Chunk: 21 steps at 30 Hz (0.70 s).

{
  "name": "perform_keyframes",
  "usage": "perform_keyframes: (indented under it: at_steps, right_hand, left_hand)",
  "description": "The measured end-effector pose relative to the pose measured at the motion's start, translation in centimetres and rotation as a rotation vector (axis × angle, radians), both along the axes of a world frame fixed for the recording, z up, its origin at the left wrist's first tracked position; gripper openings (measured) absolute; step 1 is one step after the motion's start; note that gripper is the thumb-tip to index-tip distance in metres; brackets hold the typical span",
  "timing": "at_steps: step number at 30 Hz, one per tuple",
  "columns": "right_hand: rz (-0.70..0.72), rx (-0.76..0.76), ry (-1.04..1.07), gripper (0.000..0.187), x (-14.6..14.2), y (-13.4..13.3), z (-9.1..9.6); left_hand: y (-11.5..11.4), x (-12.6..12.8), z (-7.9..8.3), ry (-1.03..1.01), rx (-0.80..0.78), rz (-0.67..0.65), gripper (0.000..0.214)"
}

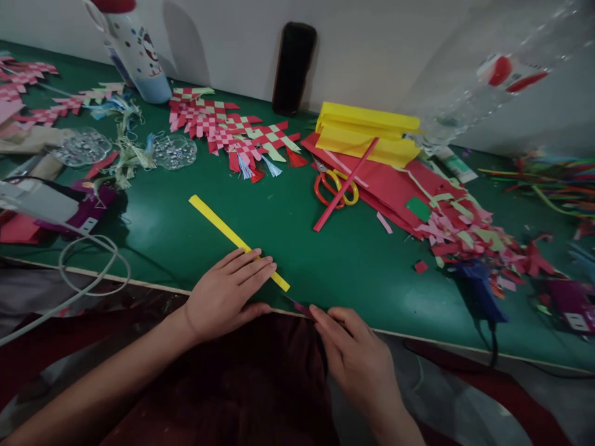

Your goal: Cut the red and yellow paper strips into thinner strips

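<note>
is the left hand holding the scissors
No, the left hand rests on the yellow strip, and the scissors lie apart from it.

- Table: we see a smooth green top with a soft gloss.
- Strip: yellow paper, matt.
- Folded sheet: yellow paper, which we read as matt.
- Scissors: smooth plastic handles, slightly glossy.
- Bottle: clear plastic, glossy, crinkled.
- Phone: dark, smooth face.
- Tassels: soft-looking thread.
- Clothing: dark red cloth, matt to our eyes.
- Wall: pale, smooth, matt.
</note>
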State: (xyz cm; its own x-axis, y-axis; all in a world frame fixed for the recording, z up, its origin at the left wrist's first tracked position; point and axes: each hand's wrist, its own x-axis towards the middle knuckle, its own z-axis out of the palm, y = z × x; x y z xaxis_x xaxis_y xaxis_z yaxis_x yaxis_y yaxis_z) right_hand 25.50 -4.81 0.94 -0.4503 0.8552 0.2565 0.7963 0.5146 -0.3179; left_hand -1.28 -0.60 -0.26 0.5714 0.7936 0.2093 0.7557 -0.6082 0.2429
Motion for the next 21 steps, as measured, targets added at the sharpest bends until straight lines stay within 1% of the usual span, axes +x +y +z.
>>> perform_keyframes:
  at_steps: [4,15,21]
  right_hand:
    - [-0.014,0.026,-0.036,0.031,-0.3,0.3,0.1]
    - [-0.053,0.04,-0.01,0.028,-0.2,0.5,-0.1]
    - [-0.056,0.115,-0.081,0.026,-1.1,1.1,0.2]
  left_hand:
    - [0.1,0.0,0.0,0.005,-0.004,0.0,0.062]
    - [0.0,-0.2,-0.2,0.008,0.011,-0.023,0.056]
    - [-0.1,-0.6,-0.6,0.032,0.05,-0.075,0.047]
